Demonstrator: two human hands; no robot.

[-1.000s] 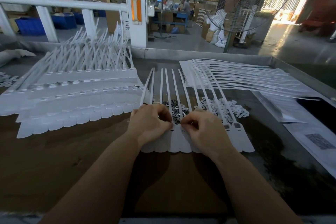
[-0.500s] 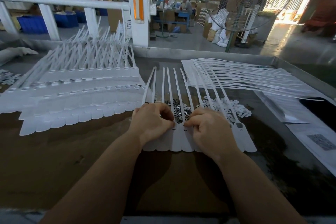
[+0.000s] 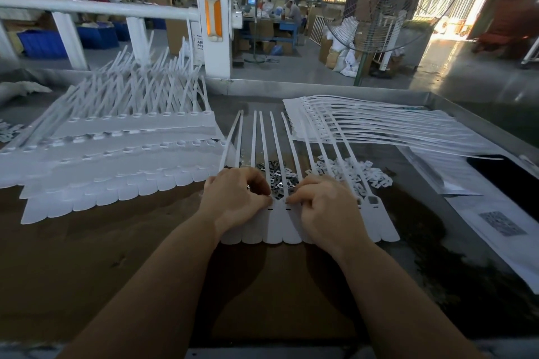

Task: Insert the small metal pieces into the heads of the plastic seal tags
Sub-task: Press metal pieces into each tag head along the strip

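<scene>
A strip of joined white seal tags (image 3: 277, 227) lies flat in front of me, its thin tails pointing away. My left hand (image 3: 236, 198) is curled over the heads at the strip's left part, and a small metal glint shows inside its fingers. My right hand (image 3: 323, 207) is curled beside it, its fingertips pinching at a tag head near the strip's middle. What lies under those fingertips is hidden. A pile of small metal pieces (image 3: 277, 176) sits just beyond the two hands, between the tails.
Stacked rows of white tag strips (image 3: 116, 160) cover the table's left. More strips (image 3: 364, 125) fan out at the back right. A heap of small white plastic parts (image 3: 358, 173) lies right of the metal pieces. Printed sheets (image 3: 495, 224) lie along the right edge.
Both hands stay at the tag heads with only small finger movements. The strip has not shifted.
</scene>
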